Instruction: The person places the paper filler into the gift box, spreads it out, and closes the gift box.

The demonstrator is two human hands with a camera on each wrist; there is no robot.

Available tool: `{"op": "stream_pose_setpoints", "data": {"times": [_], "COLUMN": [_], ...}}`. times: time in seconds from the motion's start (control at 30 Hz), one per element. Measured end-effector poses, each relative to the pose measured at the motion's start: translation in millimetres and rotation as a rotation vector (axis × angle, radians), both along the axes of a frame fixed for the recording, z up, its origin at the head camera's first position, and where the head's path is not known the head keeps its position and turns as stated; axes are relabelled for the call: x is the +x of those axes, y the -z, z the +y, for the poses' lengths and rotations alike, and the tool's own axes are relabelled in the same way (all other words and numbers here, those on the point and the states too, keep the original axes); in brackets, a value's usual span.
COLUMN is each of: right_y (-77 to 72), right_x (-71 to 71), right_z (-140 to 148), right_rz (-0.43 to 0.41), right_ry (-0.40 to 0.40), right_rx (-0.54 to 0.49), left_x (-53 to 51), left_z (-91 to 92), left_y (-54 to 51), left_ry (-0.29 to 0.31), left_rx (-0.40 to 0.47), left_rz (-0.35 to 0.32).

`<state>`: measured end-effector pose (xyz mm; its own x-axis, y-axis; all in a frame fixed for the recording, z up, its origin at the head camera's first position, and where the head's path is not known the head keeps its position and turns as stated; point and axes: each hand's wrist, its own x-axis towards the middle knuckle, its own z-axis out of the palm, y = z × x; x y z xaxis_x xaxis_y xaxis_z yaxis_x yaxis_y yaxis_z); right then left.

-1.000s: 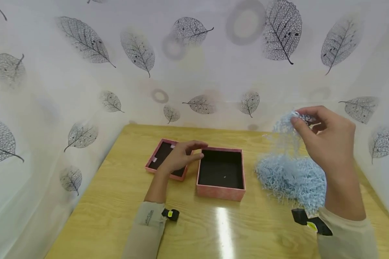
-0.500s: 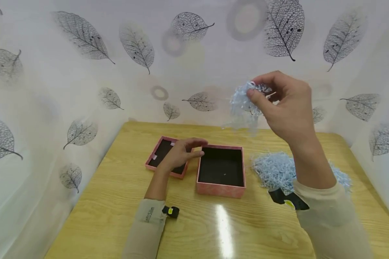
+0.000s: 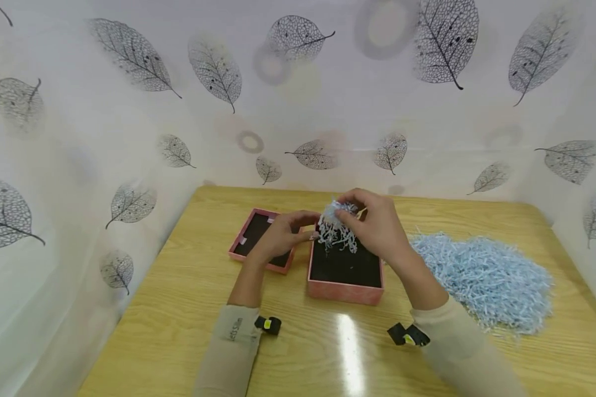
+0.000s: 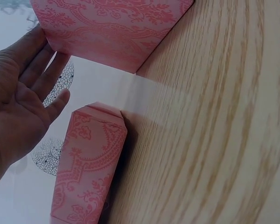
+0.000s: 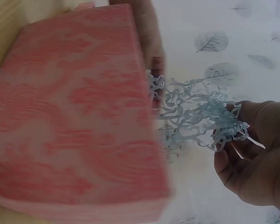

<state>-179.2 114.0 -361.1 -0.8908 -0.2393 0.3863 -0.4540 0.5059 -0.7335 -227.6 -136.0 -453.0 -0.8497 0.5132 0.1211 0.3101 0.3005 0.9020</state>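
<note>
A wood-grain tabletop [image 3: 154, 342] before a pale backdrop [image 3: 318, 110] printed with dark leaves [image 3: 447, 41].

Only legible text: small dark lettering [image 3: 235, 330], looks like "LetsSlim", on left sleeve [image 3: 223, 354] near cuff, above tabletop [image 3: 164, 309], nearer its left edge. Exact spelling unclear.

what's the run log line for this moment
right hand: pinches paper shreds above box; left hand: at box's left edge; lid: left of box; pile: right of box

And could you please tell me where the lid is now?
In the head view, the lid lies on the table just left of the box, partly hidden by the left hand.
</note>
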Motion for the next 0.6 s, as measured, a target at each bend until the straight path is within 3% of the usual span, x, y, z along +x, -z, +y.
{"op": "stream_pose_setpoints", "data": {"times": [0.1,0.27,0.47,0.6], "right_y": [17.5,33.5,38.8,37.3], "right_x": [-0.9,-0.1,0.3,3.3], "right_z": [-1.2,-2.3,0.6,12.3], "right_rz": [-0.034,-0.097,-0.14,-0.109], "right_ry": [-0.002,-0.003,-0.02,0.041], "right_rx": [-0.004,-0.009,0.001,-0.006], "left_x": [1.2,3.3,1.8,1.5], "left_z": [0.7,-0.5,-1.5,0.4], "left_y": [-0.5,-0.3,1.8,0.8], "left_ry": [0.004,0.012,0.034,0.031], "left_rx": [0.007,0.003,0.043,0.042], "left_rz": [-0.009,-0.022,-0.02,-0.013]}}
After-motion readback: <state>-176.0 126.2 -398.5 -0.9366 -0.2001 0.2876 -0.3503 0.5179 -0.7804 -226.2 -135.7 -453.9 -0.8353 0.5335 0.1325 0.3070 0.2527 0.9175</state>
